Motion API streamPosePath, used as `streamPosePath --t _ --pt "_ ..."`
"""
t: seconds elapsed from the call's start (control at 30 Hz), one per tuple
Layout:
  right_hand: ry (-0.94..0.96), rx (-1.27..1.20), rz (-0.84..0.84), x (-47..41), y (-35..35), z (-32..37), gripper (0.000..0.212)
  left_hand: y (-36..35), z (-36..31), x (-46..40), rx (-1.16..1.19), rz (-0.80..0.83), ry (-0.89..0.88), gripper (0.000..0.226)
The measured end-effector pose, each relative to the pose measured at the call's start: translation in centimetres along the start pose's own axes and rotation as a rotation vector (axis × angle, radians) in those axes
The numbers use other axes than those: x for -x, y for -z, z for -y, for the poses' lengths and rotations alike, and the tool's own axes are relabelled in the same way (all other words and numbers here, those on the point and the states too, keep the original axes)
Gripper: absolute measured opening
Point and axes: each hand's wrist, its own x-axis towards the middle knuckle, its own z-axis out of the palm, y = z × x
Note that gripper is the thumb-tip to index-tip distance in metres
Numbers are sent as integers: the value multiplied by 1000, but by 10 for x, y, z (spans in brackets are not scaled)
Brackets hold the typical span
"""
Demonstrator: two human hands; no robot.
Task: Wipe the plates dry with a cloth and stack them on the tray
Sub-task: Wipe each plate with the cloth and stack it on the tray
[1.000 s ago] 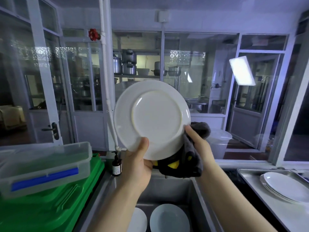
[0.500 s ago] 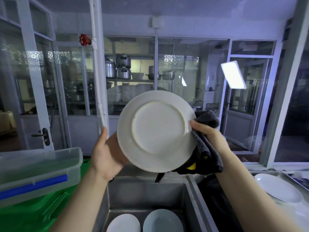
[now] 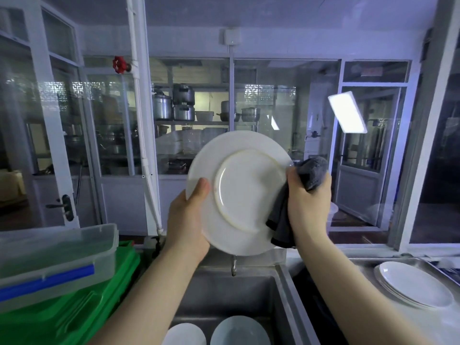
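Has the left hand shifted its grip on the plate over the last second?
Yes. The left hand went from the plate's bottom edge up to its left edge, thumb now across the back, judged against the right hand with the cloth.

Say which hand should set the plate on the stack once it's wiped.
Probably the left hand: it alone grips the plate by its rim. The right hand is full of cloth, though the stack on the tray lies to the right, so the left must reach across.
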Motion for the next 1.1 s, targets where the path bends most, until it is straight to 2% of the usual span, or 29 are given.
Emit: streamPosePath --t 0.03,0.17,0.27,0.3,0.37,0.43,0.57,0.63,0.7,0.8,0.87,0.97,1.1 --pt "45 10 0 3 0 -1 20 -6 3 5 15 -20 -26 27" --pt "253 125 40 19 8 -11 62 -29 12 14 123 -116 -61 15" --pt "479 290 137 43 10 -21 71 -48 19 18 167 -184 -38 14" --pt "564 365 215 50 10 -24 73 -54 21 20 179 -196 -30 17" --pt "724 477 370 57 9 -31 71 -63 26 26 204 -173 11 40" --pt "812 516 442 54 15 -37 65 -65 31 30 217 -150 114 59" --pt "1010 532 401 31 38 -51 56 -70 37 35 319 -135 307 52" --pt "967 515 303 19 49 -57 56 -74 42 38 383 -119 253 47" --pt "776 447 217 10 58 -59 56 -77 44 40 379 -103 201 46" --pt "411 241 228 -2 68 -53 52 -82 48 42 364 -117 164 46" --pt "287 159 228 -6 72 -51 51 -85 52 45 370 -129 169 43" --pt "356 238 231 4 79 -49 55 -91 60 49 385 -153 190 44" --pt "691 507 306 25 84 -52 58 -93 70 56 385 -173 236 46"
